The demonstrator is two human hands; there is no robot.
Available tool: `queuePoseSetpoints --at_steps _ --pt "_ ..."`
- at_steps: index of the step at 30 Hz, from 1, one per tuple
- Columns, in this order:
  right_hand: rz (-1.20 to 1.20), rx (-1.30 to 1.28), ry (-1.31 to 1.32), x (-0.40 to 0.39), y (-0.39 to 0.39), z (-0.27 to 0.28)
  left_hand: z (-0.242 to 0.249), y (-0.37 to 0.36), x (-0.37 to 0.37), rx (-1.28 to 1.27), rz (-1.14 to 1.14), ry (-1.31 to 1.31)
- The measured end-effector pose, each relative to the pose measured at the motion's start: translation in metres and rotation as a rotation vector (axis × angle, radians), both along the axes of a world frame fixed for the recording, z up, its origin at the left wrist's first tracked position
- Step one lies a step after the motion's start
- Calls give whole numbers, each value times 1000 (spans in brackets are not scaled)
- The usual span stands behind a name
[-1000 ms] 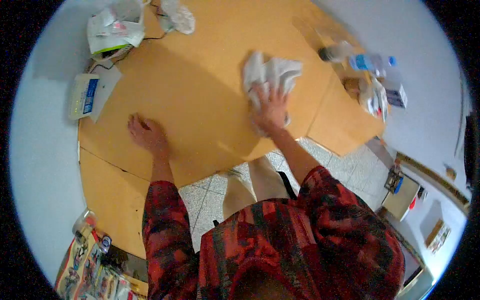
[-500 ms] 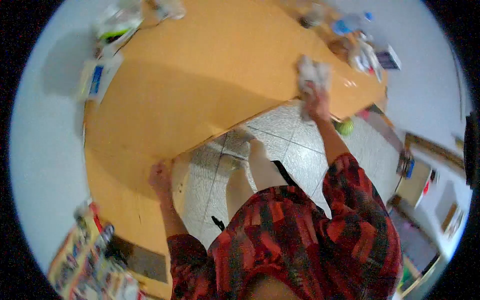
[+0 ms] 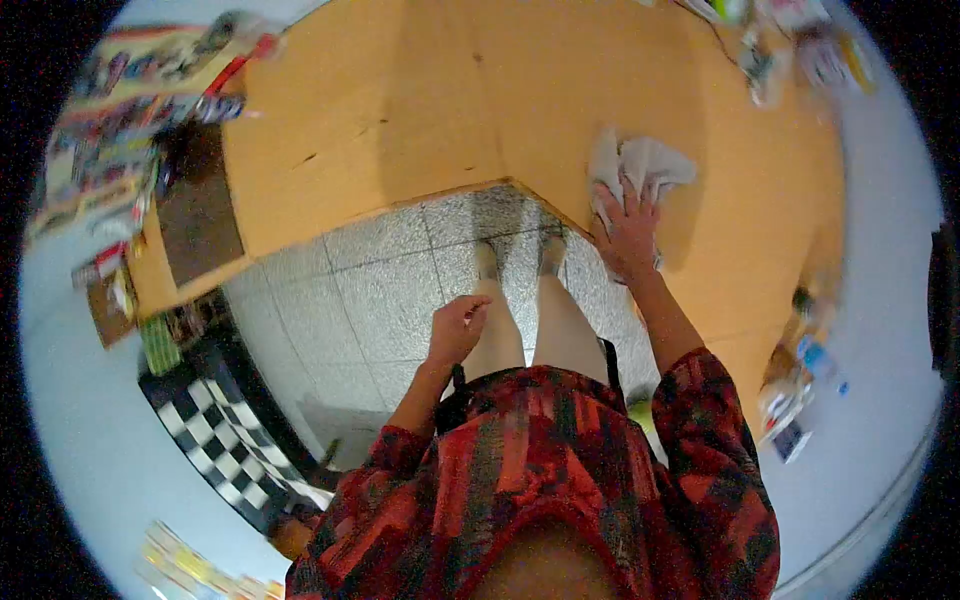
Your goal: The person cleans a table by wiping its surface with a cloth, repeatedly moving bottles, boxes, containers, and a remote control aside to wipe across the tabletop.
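Note:
A pale grey-white cloth [image 3: 650, 163] lies crumpled on the wooden tabletop [image 3: 540, 90], near its front edge. My right hand [image 3: 630, 230] presses on it, fingers spread over the folds, and part of the cloth shows beneath my wrist. My left hand [image 3: 459, 328] hangs in front of my body, off the table and above the floor. Its fingers are loosely curled, and I see nothing in them.
A dark rectangular patch [image 3: 198, 200] and colourful printed packages [image 3: 130, 130] are at the left. A black-and-white checkered surface [image 3: 225, 440] stands lower left. A plastic bottle [image 3: 822, 362] and small items line the right wall, with bags at the upper right.
My view and body have turned left along the table. My left hand has come off the tabletop. The cloth, under my right hand, is now on another stretch of the table.

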State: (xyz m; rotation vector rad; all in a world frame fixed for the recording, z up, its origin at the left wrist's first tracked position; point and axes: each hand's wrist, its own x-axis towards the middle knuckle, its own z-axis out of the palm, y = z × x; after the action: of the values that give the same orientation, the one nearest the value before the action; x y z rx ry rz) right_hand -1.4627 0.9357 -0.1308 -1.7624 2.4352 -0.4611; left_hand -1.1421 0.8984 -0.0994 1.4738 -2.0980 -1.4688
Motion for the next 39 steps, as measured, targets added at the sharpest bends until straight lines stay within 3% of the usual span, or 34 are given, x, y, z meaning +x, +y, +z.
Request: queuePoseSetpoints --at_steps 3,7,14,15,16,18,26,30,34,39 --pt "162 -84 33 13 -61 6 8 14 7 8 74 -73" --pt "273 -191 44 36 -147 -28 12 19 39 121 246 -177" --pt "253 -193 53 76 -255 -60 -10 44 103 172 496 -251" --pt "237 -180 71 91 -267 -62 -17 49 115 256 546 -132" --pt "258 -195 65 113 -271 -52 -20 51 124 228 524 -145" --pt "341 39 150 163 -269 -36 -25 51 138 201 540 -178" --pt "601 -85 27 332 -296 -26 -28 21 218 182 603 -111" --pt "699 -103 -12 420 -328 -23 -47 28 275 192 652 -250" --pt "759 -120 -15 451 -343 -26 -58 46 296 115 706 -236" --pt "804 62 4 473 -392 -45 -49 62 327 168 861 -172"
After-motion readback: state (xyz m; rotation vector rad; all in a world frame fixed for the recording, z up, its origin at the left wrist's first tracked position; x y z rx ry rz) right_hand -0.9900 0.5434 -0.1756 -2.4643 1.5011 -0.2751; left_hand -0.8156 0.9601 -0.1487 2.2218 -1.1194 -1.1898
